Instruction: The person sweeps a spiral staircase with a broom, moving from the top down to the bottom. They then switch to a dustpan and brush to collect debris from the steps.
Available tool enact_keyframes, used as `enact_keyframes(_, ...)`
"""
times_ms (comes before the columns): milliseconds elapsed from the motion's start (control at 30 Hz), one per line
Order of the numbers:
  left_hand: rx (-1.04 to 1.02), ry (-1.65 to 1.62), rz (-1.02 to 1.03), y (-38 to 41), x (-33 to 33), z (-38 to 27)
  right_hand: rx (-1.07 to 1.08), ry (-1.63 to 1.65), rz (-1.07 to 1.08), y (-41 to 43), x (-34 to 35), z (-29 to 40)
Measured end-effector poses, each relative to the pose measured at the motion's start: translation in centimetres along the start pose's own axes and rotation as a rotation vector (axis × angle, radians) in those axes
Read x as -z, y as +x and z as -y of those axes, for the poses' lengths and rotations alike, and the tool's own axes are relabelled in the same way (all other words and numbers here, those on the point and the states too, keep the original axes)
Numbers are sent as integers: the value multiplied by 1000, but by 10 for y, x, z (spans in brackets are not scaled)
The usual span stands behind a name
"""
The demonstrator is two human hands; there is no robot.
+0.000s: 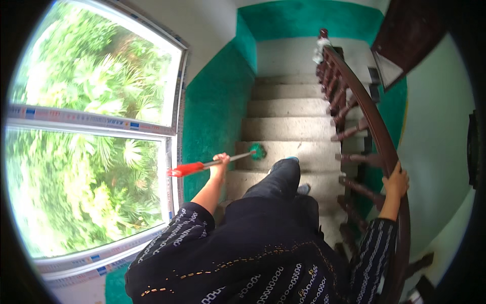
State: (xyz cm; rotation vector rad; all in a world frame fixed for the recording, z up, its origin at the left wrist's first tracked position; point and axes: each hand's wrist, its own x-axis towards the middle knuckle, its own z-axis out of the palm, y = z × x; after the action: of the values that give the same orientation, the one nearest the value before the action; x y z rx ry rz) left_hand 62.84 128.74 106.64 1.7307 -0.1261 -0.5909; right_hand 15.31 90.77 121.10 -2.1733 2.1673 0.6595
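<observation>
My left hand (220,161) is closed around the metal shaft of a long-handled brush (237,156). The brush has a red grip (186,169) that points toward the window, and its round green bristle head (257,151) is over a concrete stair step near the green wall. With my right hand (396,183) I grip the dark brown wooden handrail (374,121) of the banister. My feet, in blue-edged shoes, are on the steps between the two hands, partly hidden by my trouser legs.
Concrete steps (290,129) run away from me to a landing (286,57). Dark turned balusters (355,157) line the right side, with a whitish cloth or bag (319,51) at the far newel post. A large window (172,131) is on the left, beside the green-painted wall (212,114).
</observation>
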Motion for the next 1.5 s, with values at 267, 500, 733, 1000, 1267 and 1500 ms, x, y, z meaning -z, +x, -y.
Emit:
enact_keyframes(267,-87,502,-128,37,30,34,-39,-4,-81,2,-2,11)
enact_keyframes(500,-117,94,-140,161,-32,3,51,-25,-250,-12,0,18)
enact_keyframes(733,-77,252,-205,195,-29,17,152,-103,-227,-9,8,19)
enact_keyframes(1000,-4,83,-335,175,-9,44,106,-154,-128,8,17,35)
enact_keyframes(1267,49,57,-409,155,-10,53,325,-42,-447,133,-28,124)
enact_keyframes(1500,-75,290,-488,125,1,92,461,44,-424,176,19,202)
